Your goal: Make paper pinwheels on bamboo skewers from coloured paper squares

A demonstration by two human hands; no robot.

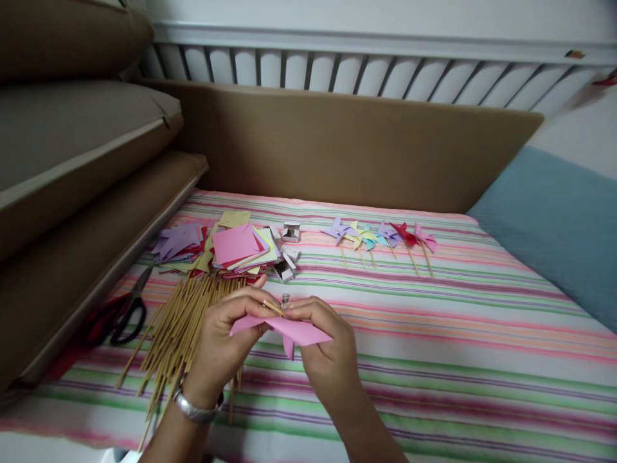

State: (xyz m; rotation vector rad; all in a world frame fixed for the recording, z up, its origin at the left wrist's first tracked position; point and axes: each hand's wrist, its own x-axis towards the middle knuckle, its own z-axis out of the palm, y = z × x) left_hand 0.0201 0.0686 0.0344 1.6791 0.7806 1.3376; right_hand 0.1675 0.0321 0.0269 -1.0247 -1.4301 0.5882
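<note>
Over the striped sheet (434,334), my left hand (226,334) and right hand (322,341) both pinch pink paper (299,331) against a stick (272,307), holding it centred; sticks (178,328) lie alongside, pinwheels (380,236) beyond.

Left hand (226,337): back toward camera, fingers curled inward, thumb and forefinger pinched together at upper right of hand. Wrist bent slightly, forearm entering from bottom edge. Right hand (322,344): just beside left, fingertips meeting left's fingertips, thumb and forefinger closed in pinch, remaining fingers folded under. Right forearm angles in from bottom, lower right of hand.
</note>
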